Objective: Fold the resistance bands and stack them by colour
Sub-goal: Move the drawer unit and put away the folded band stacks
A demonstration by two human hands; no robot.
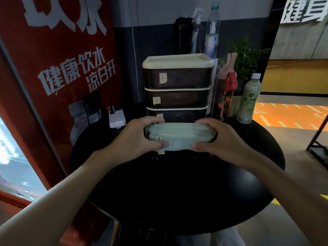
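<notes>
Where the red panel [58, 86] with its white characters fills the space far left of the grip, the black round table [177, 192] spreads under both forearms and under the grip itself. Directly behind the grip stands a drawer unit [177, 89], with three dark drawers under a cream lid, each carrying a pale label towards its left end. Behind that unit, well beyond the grip, rise a dark flask [182, 34], a spray bottle [197, 32] and a tall clear bottle [212, 32]. Back and to the right of the grip are a plant [246, 55], a pink-capped bottle [225, 96] with a red tag, and a pale green bottle [249, 100] at the table's edge. The bands [179, 135], pale green and folded into a flat layered stack, sit between the two hands just in front of the lowest drawer. Whether they rest on something dark below or hang clear of it cannot be told. The left hand [134, 139] grips the stack's left end, thumb on the near face and fingers curled over the far edge. The right hand [221, 139] holds the right end the same way. A white power strip [116, 117] lies just beyond the left hand, and a small pale label shows under the left thumb.
</notes>
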